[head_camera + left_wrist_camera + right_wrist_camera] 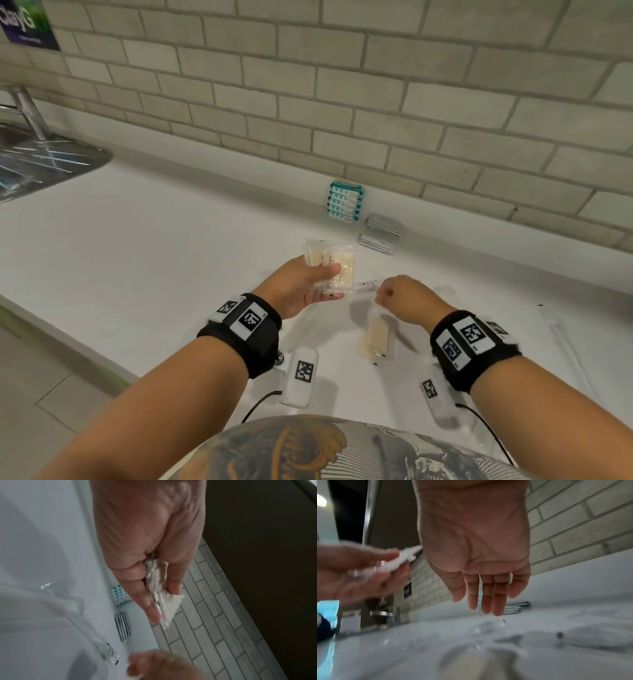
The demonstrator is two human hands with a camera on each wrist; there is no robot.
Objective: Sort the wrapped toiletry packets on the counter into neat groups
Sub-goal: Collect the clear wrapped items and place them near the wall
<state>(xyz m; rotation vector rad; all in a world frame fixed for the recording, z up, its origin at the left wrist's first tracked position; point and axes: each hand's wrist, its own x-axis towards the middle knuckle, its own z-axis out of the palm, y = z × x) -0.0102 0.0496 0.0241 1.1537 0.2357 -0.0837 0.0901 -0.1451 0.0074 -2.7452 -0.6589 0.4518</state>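
My left hand (318, 279) is raised above the white counter (171, 240) and grips a small bunch of cream packets (330, 262) in clear wrap, thumb on top. The left wrist view shows those packets (165, 601) pinched between thumb and fingers (150, 605). My right hand (388, 294) hovers just to the right, its fingers (488, 599) hanging straight down and holding nothing, above a clear wrapper (489, 626) on the counter. One more cream packet (375, 337) lies below the right hand. By the wall are a row of teal packets (346, 202) and a pile of grey packets (381, 234).
A steel sink (44, 161) with a tap sits at the far left. A brick wall (376, 102) bounds the counter at the back. Long clear-wrapped items (555, 323) lie at the right. The counter's front edge runs lower left.
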